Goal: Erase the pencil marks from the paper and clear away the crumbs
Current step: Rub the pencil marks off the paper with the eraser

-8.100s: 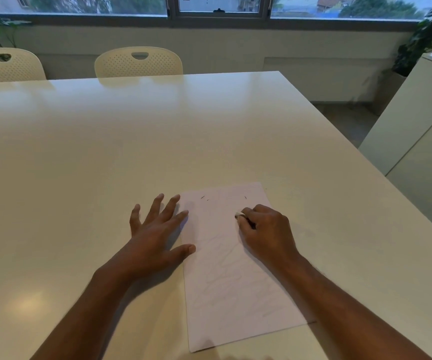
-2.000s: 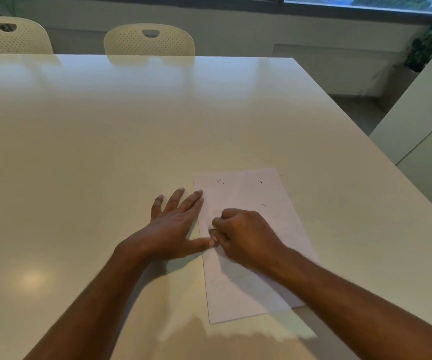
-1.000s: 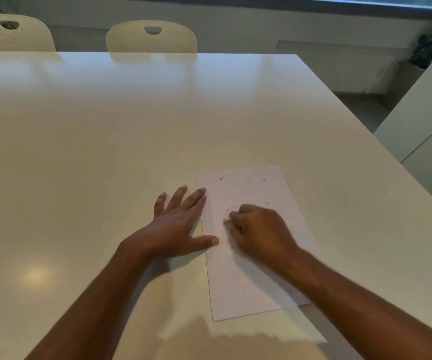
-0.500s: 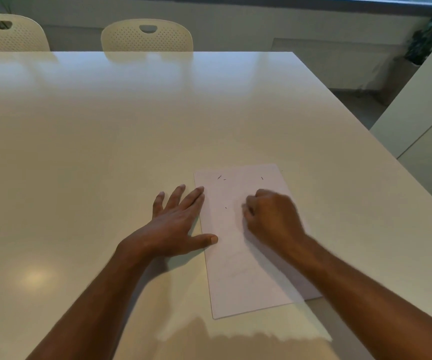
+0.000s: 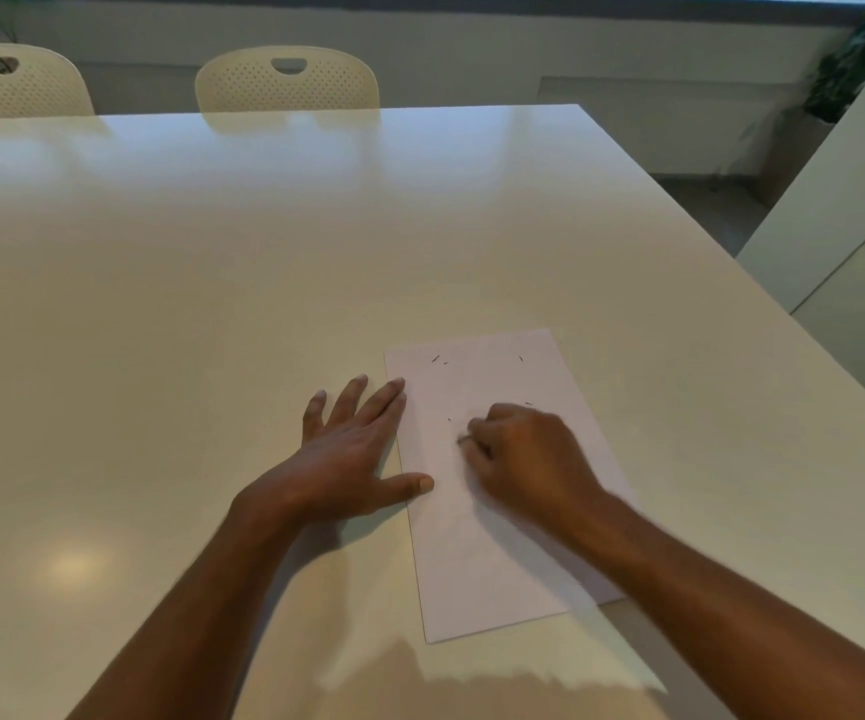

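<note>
A thin, light paper point(image 5: 492, 511), likely to slide and crease, is pinned on the surface point(image 5: 264, 283) by the flat left hand point(image 5: 352, 449); the right hand point(image 5: 523, 454) is curled, seemingly around an eraser that cannot be clearly made out.

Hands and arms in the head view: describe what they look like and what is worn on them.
Both are bare from fingertips to where the forearms leave the picture: no sleeves, gloves, watch or bracelets show. The left hand has no ring on its visible fingers, and its nails are short and unpainted. The right hand shows only its back and knuckles, with no jewellery on them. No markings or cables anywhere.
</note>
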`<state>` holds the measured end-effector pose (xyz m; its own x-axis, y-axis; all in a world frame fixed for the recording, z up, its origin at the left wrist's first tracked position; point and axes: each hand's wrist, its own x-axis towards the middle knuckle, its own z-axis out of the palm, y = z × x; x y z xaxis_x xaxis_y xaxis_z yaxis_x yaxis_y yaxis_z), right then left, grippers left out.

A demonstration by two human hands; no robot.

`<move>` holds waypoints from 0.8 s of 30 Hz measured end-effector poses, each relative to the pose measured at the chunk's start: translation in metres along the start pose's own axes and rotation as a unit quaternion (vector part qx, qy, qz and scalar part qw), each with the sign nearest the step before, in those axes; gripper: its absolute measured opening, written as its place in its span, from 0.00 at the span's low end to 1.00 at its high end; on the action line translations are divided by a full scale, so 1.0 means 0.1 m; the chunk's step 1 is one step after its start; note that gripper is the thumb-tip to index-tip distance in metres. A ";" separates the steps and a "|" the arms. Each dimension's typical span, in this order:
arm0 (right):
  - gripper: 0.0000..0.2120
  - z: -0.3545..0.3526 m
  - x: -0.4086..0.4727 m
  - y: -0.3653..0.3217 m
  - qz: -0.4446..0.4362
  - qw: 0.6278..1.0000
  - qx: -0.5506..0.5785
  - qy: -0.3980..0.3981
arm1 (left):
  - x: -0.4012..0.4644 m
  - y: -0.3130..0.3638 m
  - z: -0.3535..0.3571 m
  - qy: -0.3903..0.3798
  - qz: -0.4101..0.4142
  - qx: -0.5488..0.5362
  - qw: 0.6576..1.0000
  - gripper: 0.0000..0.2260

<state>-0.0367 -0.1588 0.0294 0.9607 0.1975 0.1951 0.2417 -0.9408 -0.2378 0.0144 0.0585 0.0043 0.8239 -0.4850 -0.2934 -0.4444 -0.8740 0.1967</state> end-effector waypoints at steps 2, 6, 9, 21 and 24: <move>0.11 -0.05 0.19 0.31 0.073 0.996 -0.036 0.031 | -0.01 0.00 0.00 -0.001 0.001 -0.001 1.000 0.46; 0.09 -0.06 0.13 0.21 0.056 0.997 -0.032 0.039 | -0.01 0.00 0.00 0.000 0.001 -0.001 1.000 0.47; 0.11 0.00 -0.11 -0.09 -0.029 0.999 0.017 -0.026 | -0.01 0.00 0.00 0.002 0.001 -0.001 1.000 0.47; 0.11 -0.05 -0.04 0.12 -0.033 0.999 0.004 -0.004 | -0.04 0.02 -0.04 -0.004 0.003 -0.007 1.000 0.46; 0.10 -0.07 0.22 0.46 0.057 0.996 -0.031 0.055 | -0.04 0.01 -0.03 -0.001 0.008 -0.014 1.000 0.47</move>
<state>-0.0060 -0.1994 0.0297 0.9596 0.0601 0.2748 0.1198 -0.9712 -0.2059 0.0118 0.0600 0.0083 0.8164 -0.4986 -0.2912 -0.4474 -0.8651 0.2268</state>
